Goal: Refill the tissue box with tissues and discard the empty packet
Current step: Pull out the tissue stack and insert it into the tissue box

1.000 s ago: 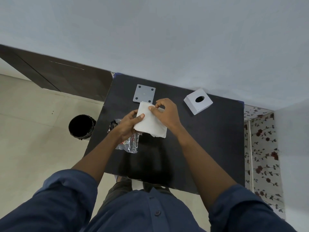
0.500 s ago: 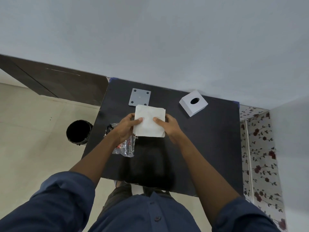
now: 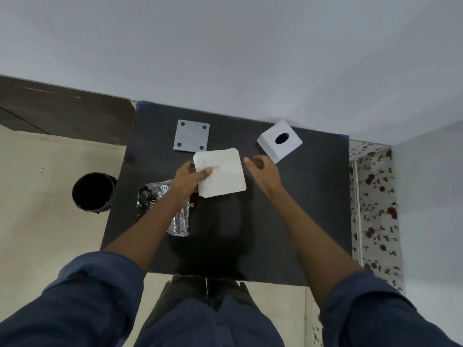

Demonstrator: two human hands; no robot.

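A white stack of tissues (image 3: pixel 223 174) is over the middle of the black table (image 3: pixel 300 209). My left hand (image 3: pixel 188 179) grips its left edge, thumb on top. My right hand (image 3: pixel 261 171) is just right of the stack, off it, fingers loosely curled and holding nothing. The white tissue box (image 3: pixel 279 141), with an oval hole on top, stands at the back right, just beyond my right hand. The grey box base plate (image 3: pixel 191 135) lies flat behind the stack. The crinkled empty packet (image 3: pixel 155 196) lies under my left forearm.
A black bin (image 3: pixel 94 192) stands on the floor left of the table. The wall runs along the table's far edge. A floral curtain (image 3: pixel 373 196) hangs to the right. My legs are at the near table edge.
My right hand has let go of the tissue stack and moved right toward the box. My left hand now holds the stack alone, squarer to the table.
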